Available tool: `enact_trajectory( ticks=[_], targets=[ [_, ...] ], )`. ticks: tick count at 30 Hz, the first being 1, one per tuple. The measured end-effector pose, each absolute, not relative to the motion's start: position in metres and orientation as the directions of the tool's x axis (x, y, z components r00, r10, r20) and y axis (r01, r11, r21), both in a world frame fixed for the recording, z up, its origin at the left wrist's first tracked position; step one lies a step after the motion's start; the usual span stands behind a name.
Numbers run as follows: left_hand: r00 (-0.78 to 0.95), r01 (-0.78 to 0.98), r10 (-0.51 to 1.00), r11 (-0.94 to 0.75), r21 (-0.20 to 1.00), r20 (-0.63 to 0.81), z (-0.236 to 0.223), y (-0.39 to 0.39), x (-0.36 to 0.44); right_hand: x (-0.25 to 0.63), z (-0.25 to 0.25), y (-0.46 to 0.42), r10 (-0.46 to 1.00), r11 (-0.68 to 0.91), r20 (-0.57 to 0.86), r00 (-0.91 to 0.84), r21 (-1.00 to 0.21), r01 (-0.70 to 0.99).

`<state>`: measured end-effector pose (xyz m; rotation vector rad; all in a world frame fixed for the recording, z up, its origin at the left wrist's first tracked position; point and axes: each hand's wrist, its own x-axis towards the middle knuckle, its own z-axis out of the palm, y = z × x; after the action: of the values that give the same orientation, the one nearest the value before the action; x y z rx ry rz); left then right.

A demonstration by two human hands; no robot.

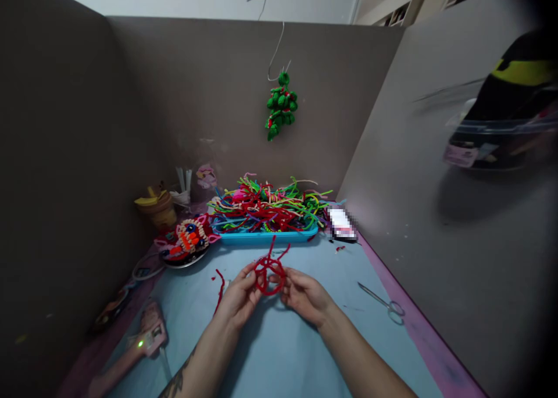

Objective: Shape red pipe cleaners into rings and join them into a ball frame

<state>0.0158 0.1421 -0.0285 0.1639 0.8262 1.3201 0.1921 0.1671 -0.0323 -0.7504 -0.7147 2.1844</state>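
Note:
Between my two hands is a red pipe cleaner bent into a ring with loops inside it, its two loose ends sticking up. My left hand pinches its left side between thumb and fingers. On the opposite side, my right hand grips the ring's edge with fingers curled. Both hands are a little above the light blue table cover. A loose red pipe cleaner piece lies just left of my left hand.
A blue tray heaped with colourful pipe cleaners stands at the back. Scissors and a phone lie right. At left are a pink glue gun, a dish of fuzzy pieces and a pot. A green fuzzy ornament hangs behind.

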Motion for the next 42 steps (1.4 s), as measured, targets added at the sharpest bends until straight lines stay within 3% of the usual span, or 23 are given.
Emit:
enact_trajectory(
  ticks=[4, 9, 17, 23, 27, 32, 42],
  targets=[
    [-0.036, -0.781, 0.877, 0.274, 0.561, -0.479, -0.030, 0.141, 0.020, 0.182, -0.036, 0.163, 0.808, -0.555, -0.308, -0.503, -0.684, -0.473],
    [0.137, -0.782, 0.911, 0.340, 0.521, -0.389, -0.022, 0.135, 0.025, 0.186, -0.039, 0.167, 0.843, -0.531, -0.358, -0.402, -0.672, -0.516],
    [0.251, -0.698, 0.851, 0.490, 0.523, -0.462, -0.017, 0.133, 0.028, 0.193, -0.035, 0.169, 0.842, -0.493, -0.332, -0.425, -0.793, -0.358],
    [0.136, -0.657, 0.893, 0.405, 0.636, -0.428, -0.020, 0.132, 0.029, 0.192, -0.026, 0.163, 0.921, -0.285, -0.173, -0.349, -0.910, -0.301],
    [0.084, -0.624, 0.905, 0.374, 0.686, -0.417, -0.020, 0.131, 0.030, 0.194, -0.024, 0.162, 0.920, -0.168, -0.042, -0.389, -0.940, -0.296],
    [0.076, -0.621, 0.930, 0.326, 0.712, -0.360, -0.017, 0.128, 0.033, 0.194, -0.020, 0.161, 0.895, -0.134, -0.044, -0.444, -0.975, -0.175],
    [0.071, -0.610, 0.949, 0.286, 0.739, -0.308, -0.017, 0.128, 0.030, 0.188, -0.017, 0.159, 0.948, -0.118, -0.080, -0.310, -0.987, -0.108]
  ],
)
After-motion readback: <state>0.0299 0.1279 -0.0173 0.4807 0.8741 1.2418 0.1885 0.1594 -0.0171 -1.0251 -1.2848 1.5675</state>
